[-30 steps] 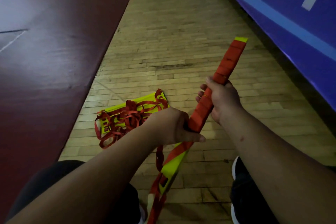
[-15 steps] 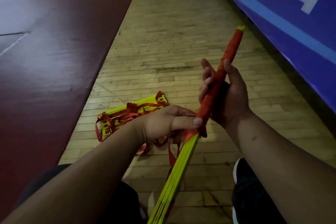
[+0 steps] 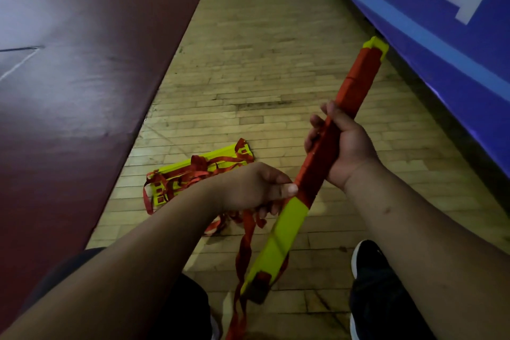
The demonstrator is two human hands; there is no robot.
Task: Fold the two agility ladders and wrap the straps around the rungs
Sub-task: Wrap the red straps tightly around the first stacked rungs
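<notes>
Right hand grips rung bundle (tilted); left hand apparently pinches strap

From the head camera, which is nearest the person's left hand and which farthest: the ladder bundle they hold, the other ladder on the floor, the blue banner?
1. Held bundle: touching the left hand, at its thumb.
2. Floor ladder: just beyond the hand, on the wood floor.
3. Blue banner: far right, upper corner.
</notes>
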